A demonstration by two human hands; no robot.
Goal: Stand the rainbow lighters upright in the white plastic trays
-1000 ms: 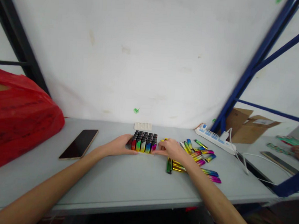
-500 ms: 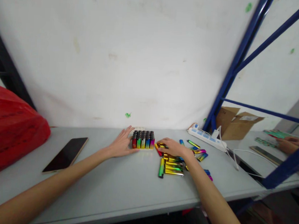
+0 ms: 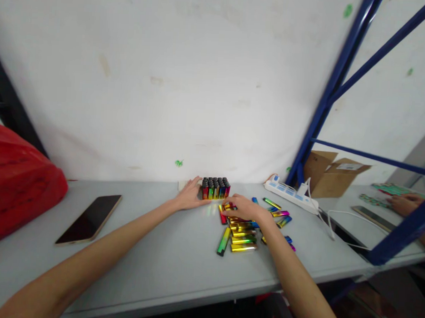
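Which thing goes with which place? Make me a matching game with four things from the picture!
1. red bag
2. standing lighters
3. power strip
4. right hand

A. near the cardboard box
B. at the loose lighters
C. at the picture's left edge
D. beside the left hand

Pairs: 1-C, 2-D, 3-A, 4-B

Upright black-topped lighters (image 3: 215, 189) packed in rows, front bodies red, green, yellow, blue, loose shiny multicoloured lighters (image 3: 243, 240) lying scattered nearer and rightward, one green-yellow lighter (image 3: 224, 240) slanted at their near left
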